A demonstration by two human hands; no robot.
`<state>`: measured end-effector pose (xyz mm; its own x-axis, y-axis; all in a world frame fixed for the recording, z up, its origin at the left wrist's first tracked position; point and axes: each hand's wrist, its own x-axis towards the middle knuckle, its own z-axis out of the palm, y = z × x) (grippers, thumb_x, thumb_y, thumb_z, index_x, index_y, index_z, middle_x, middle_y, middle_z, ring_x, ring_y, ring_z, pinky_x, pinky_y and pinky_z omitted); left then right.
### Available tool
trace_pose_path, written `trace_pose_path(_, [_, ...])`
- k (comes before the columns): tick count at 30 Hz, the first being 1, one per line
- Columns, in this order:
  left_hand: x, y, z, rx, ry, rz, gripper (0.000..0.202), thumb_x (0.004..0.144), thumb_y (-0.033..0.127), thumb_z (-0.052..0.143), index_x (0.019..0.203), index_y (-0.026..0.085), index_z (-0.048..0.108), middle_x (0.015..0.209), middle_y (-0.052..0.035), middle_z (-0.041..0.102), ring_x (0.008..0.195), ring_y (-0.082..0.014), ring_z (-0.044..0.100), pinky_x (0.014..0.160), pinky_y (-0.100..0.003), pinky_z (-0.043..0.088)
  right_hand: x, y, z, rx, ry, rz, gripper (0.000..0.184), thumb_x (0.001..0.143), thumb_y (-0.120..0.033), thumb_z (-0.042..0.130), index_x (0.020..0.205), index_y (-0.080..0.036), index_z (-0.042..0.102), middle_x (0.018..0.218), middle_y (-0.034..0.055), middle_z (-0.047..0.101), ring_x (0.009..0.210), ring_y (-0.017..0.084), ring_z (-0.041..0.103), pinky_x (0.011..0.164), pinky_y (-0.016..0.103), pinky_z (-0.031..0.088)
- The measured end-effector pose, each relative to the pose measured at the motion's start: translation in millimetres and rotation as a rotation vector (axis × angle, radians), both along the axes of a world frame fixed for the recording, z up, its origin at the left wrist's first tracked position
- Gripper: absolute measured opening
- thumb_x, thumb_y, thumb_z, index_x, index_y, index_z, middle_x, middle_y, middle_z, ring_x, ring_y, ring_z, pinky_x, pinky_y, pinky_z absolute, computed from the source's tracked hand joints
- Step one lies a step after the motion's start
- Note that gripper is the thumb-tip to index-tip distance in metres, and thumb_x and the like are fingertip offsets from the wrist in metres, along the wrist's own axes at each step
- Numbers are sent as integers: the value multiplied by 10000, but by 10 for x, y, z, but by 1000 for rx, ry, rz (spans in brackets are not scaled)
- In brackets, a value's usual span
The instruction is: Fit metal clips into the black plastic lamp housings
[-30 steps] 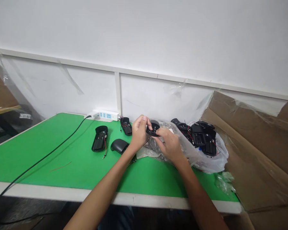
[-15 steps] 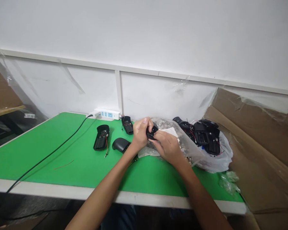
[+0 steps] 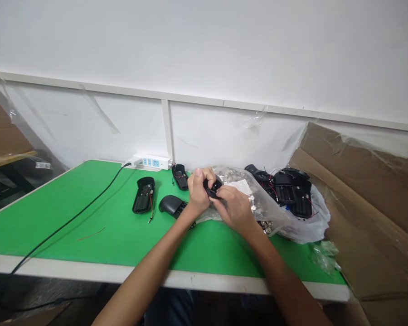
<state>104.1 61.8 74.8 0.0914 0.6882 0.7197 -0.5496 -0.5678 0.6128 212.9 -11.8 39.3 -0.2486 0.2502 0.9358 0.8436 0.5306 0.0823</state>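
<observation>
My left hand point(image 3: 197, 192) and my right hand point(image 3: 235, 207) meet above the green table point(image 3: 88, 217), both closed on a small black plastic part point(image 3: 215, 185) with thin wires. The left fingers wrap its left side; the right fingertips pinch its lower right edge. Under the hands lies a clear plastic bag point(image 3: 292, 224) holding small metal pieces and a white paper slip point(image 3: 240, 186). A black curved shell point(image 3: 170, 205) lies just left of my left wrist.
An open black housing point(image 3: 143, 195) with red wires and a smaller one point(image 3: 181, 176) lie on the table. More black wired parts point(image 3: 289, 192) are heaped on the bag. A white power strip point(image 3: 151, 161) and black cable point(image 3: 68, 219) sit left. Cardboard point(image 3: 367, 217) leans right.
The hands drew the black part slightly lower and closer together; the part is now more covered by the fingers. The view shifted a little.
</observation>
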Motion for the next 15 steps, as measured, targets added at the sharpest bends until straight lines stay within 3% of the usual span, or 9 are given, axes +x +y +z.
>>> trace_pose_path(15, [29, -39, -21, -118, 6, 2, 740, 1000, 778, 414, 512, 222, 414, 516, 6, 349, 538, -145, 362, 540, -315, 306, -57, 0, -11, 15, 30, -21, 213, 1010, -151, 624, 1209, -200, 566, 1032, 97, 739, 980, 203, 723, 823, 310, 620])
